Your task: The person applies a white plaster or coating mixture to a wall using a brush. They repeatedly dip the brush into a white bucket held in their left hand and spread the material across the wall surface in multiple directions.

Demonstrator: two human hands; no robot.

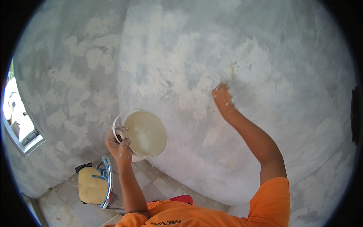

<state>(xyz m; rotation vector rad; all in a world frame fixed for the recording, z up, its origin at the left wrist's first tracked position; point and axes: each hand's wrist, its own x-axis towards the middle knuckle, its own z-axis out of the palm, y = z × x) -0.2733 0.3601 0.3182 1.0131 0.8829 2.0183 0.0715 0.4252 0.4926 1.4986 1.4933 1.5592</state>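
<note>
My left hand grips the near-left rim of a round white bucket, with the fingers over its edge. The bucket is tilted so that its pale, off-white inside faces me. Up against the grey wall, my right hand is closed and smeared by motion. Just above its fingers is a blurred, pale yellowish shape; its kind cannot be made out. Whitish patches cover the wall around it. White specks dot both of my hands.
Below left of the bucket stands a chair with a tan seat and a metal rim, with blue-and-white material and a black item on it. A window opening is at far left. Grey tiles cover the floor. Something red lies low.
</note>
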